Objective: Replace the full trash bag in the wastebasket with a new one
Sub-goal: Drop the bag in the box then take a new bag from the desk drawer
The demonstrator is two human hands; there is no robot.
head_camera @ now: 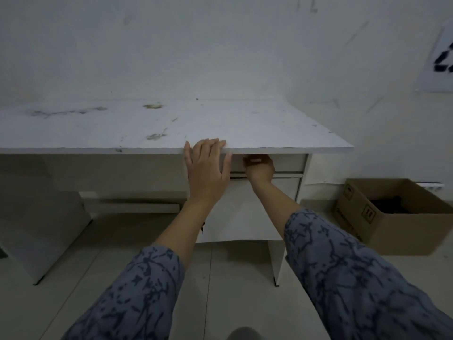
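A white desk point(147, 123) with a stained top stands against the wall. Under its right end is a drawer point(289, 164) with a cupboard door below it. My left hand point(208, 168) lies flat with fingers spread against the desk's front edge, just left of the drawer. My right hand point(259, 168) reaches under the desk top, fingers curled on the drawer front. No wastebasket or trash bag is in view.
An open cardboard box point(392, 227) with something dark inside sits on the tiled floor to the right of the desk. A paper with black marks point(438, 57) hangs on the right wall. The desk's left support panel point(39, 229) stands at the left.
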